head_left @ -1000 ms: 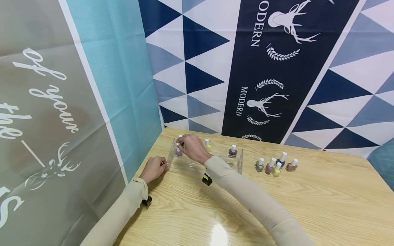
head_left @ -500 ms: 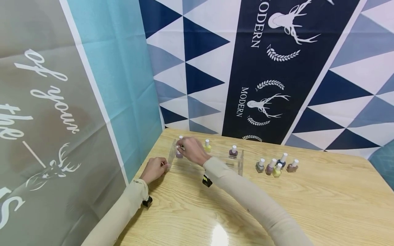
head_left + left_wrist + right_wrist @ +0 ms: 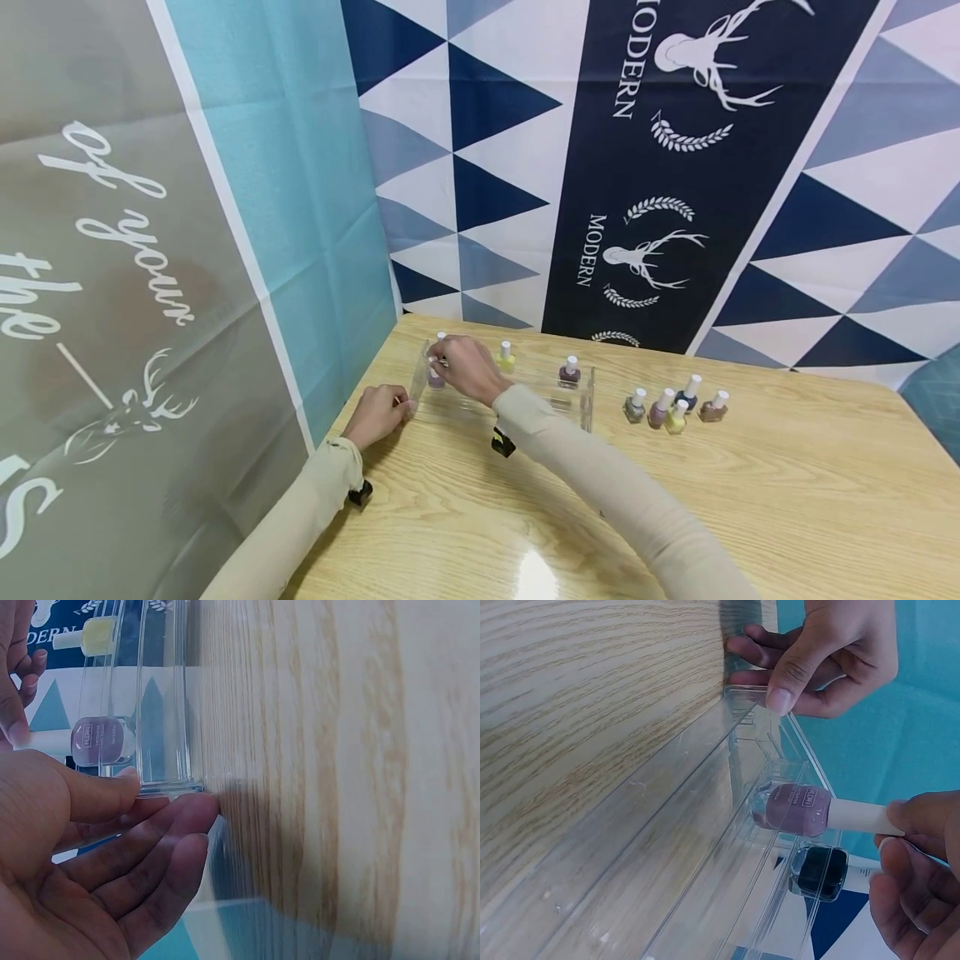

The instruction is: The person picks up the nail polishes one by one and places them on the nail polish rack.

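A clear plastic tiered rack (image 3: 705, 817) stands at the table's back left. My left hand (image 3: 377, 414) pinches its left end panel between thumb and fingers, as the left wrist view shows. My right hand (image 3: 468, 367) reaches over the rack and pinches the white cap of a mauve nail polish bottle (image 3: 802, 810), which sits upright on one tier. Behind that bottle is a dark nail polish bottle (image 3: 821, 871). Farther right on the rack are a yellow nail polish bottle (image 3: 506, 362) and a dark purple one (image 3: 570, 375). My right hand and sleeve hide part of the rack.
Right of the rack, several nail polish bottles stand in a group: a grey one (image 3: 634, 408), a mauve one (image 3: 660, 412), a yellow one (image 3: 677, 420), a navy one (image 3: 687, 395) and a brownish one (image 3: 713, 409). Printed curtains (image 3: 330, 208) border the wooden table (image 3: 450, 517) at left and back.
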Demonstrator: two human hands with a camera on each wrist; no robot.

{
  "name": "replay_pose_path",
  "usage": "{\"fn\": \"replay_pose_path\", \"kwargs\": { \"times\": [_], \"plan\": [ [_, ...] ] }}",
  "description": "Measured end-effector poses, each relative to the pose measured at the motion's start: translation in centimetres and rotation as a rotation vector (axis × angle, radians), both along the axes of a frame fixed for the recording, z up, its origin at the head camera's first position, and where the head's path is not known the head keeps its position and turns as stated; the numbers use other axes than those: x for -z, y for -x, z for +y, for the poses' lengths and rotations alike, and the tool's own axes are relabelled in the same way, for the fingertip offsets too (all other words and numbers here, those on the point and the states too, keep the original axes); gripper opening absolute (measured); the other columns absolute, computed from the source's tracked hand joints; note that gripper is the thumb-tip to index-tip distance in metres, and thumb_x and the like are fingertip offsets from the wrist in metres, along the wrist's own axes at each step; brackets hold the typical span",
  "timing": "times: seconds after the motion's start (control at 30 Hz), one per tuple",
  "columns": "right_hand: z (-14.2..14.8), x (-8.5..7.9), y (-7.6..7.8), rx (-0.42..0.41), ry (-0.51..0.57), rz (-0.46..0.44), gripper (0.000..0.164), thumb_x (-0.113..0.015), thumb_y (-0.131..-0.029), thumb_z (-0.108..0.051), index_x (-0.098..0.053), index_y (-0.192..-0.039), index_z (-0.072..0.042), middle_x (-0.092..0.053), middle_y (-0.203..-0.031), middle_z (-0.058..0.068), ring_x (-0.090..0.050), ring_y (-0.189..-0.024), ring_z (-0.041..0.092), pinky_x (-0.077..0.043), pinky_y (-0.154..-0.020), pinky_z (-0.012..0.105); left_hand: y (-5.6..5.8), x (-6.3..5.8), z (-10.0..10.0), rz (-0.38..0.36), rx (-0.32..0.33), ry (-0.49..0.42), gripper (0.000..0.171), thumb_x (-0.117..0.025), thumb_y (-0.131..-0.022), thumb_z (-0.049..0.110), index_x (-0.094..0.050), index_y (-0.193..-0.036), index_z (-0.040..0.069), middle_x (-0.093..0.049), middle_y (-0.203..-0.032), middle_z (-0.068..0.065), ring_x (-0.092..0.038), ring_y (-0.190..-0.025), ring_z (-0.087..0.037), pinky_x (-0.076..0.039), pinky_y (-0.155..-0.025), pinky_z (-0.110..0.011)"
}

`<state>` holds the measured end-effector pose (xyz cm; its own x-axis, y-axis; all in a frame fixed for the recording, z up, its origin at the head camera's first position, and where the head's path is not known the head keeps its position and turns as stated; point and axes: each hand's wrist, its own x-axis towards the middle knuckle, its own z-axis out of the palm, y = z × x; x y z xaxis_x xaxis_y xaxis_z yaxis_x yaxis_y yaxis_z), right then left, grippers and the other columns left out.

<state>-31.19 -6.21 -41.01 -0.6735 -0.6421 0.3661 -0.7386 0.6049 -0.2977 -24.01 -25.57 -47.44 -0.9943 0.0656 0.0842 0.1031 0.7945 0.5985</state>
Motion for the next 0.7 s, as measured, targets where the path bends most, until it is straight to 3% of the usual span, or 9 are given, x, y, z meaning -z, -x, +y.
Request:
{"fn": "replay_pose_path", "kwargs": {
  "times": [0.43,0.7],
  "plan": [
    [0.9,-0.3,-0.3,0.015,-0.017,-0.037,0.018,-0.074,-0.097,-0.018,-0.078,-0.114,-0.012,-0.075,-0.103,0.001,-0.071,-0.089,0.013,-0.057,-0.074,0.030,0.0,0.2,0.2,0.007,-0.001,-0.005,0.028,-0.069,-0.101,0.016,-0.068,-0.074,0.010,-0.063,-0.057,0.001,-0.054,-0.048,-0.012,-0.039,-0.048,-0.028],
    [3.1,-1.1,-0.1,-0.002,0.004,-0.049,0.023,-0.075,-0.097,-0.014,-0.076,-0.118,-0.005,-0.075,-0.105,0.008,-0.073,-0.095,0.024,-0.058,-0.078,0.038,0.0,0.3,0.0,-0.007,0.003,-0.003,0.026,-0.068,-0.101,0.016,-0.068,-0.075,0.011,-0.063,-0.058,0.002,-0.055,-0.048,-0.013,-0.041,-0.048,-0.029]
  ]
}}
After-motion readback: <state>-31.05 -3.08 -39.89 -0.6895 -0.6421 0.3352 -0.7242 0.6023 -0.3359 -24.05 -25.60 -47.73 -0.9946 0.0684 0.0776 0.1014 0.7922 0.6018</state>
